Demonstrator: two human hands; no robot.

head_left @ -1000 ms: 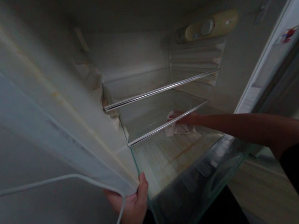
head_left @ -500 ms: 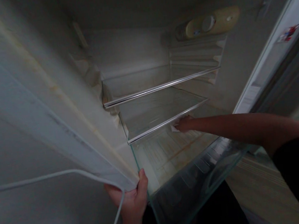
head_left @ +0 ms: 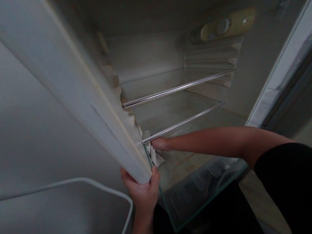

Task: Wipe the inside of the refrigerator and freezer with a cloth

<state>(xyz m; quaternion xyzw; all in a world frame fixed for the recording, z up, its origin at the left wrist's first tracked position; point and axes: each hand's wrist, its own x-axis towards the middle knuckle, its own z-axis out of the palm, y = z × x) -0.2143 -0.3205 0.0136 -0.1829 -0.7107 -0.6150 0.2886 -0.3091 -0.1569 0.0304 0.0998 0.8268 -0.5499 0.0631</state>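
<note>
While the left hand (head_left: pixel 144 192) wraps its fingers tight around the lower edge of the fridge wall (head_left: pixel 94 112), the right hand (head_left: pixel 160 144) presses closed onto a pale cloth (head_left: pixel 157 157) at the left end of the glass bottom shelf (head_left: pixel 202 186), just under the middle shelf (head_left: pixel 181 121).

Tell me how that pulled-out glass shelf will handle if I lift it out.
The glass shelf is probably stiff and heavy for its size: a flat pane with a greenish edge. Likely fragile, since the front corner hangs bare in front of the fridge. It may be slippery; the right hand presses a cloth on it, while the left hand grips the fridge's edge.
</note>
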